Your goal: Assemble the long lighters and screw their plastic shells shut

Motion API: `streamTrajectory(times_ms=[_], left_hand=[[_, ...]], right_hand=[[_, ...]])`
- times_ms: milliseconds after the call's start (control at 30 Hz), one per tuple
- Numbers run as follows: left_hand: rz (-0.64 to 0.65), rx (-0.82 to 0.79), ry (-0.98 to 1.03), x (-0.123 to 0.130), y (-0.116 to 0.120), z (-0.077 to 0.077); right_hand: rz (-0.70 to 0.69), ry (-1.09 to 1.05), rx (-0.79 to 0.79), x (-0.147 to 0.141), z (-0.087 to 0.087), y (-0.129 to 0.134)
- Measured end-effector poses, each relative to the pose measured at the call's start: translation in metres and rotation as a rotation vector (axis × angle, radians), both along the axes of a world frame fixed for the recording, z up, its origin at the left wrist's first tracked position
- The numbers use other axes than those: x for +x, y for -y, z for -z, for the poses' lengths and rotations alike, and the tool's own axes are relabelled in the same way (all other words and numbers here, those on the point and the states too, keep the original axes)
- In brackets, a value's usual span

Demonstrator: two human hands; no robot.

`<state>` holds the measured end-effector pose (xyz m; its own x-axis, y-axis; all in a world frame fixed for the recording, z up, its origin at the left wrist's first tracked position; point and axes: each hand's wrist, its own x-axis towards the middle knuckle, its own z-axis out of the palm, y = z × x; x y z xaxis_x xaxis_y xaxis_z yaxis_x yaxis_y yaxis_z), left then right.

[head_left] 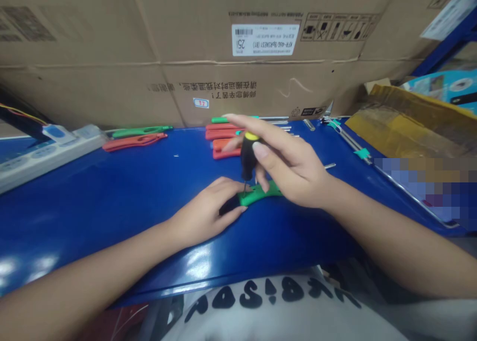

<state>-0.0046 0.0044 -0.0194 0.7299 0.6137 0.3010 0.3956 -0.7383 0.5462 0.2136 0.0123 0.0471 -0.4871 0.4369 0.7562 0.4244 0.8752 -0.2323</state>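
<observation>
Upright in my right hand (294,167) is a screwdriver (247,158) with a black handle and a yellow end. Its thin shaft points down onto the left end of a green plastic handle (261,194), which lies on the blue table. My left hand (214,207) pinches that same end between thumb and fingers, holding it against the surface. The right end of the green piece is partly hidden behind my right hand. Whether the tip sits in a screw is too small to tell.
Red and orange handles (223,132) with metal rods lie behind my hands. A green handle (137,131) and a red handle (134,142) lie left, by a white power strip (52,152). A large cardboard box (122,42) walls off the back; yellow-taped cardboard (410,122) stands right.
</observation>
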Motion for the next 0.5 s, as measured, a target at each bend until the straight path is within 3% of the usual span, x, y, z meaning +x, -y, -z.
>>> streamTrajectory(times_ms=[67,167,333,500], left_hand=[[0.002,-0.007,0.002,0.0004,-0.0001,-0.0005],[0.004,-0.003,0.011,0.0011,-0.0006,-0.0008],[0.004,-0.005,0.004,0.0016,-0.0014,0.0005],[-0.004,0.001,0.004,0.0007,-0.0008,0.0008]], right_hand=[[-0.009,-0.012,0.012,0.0000,0.0005,-0.0005],[0.013,-0.043,0.161,0.0010,0.0000,-0.0012],[-0.055,0.002,-0.004,0.0008,-0.0028,-0.0006],[-0.012,0.013,0.126,0.0028,-0.0040,-0.0016]])
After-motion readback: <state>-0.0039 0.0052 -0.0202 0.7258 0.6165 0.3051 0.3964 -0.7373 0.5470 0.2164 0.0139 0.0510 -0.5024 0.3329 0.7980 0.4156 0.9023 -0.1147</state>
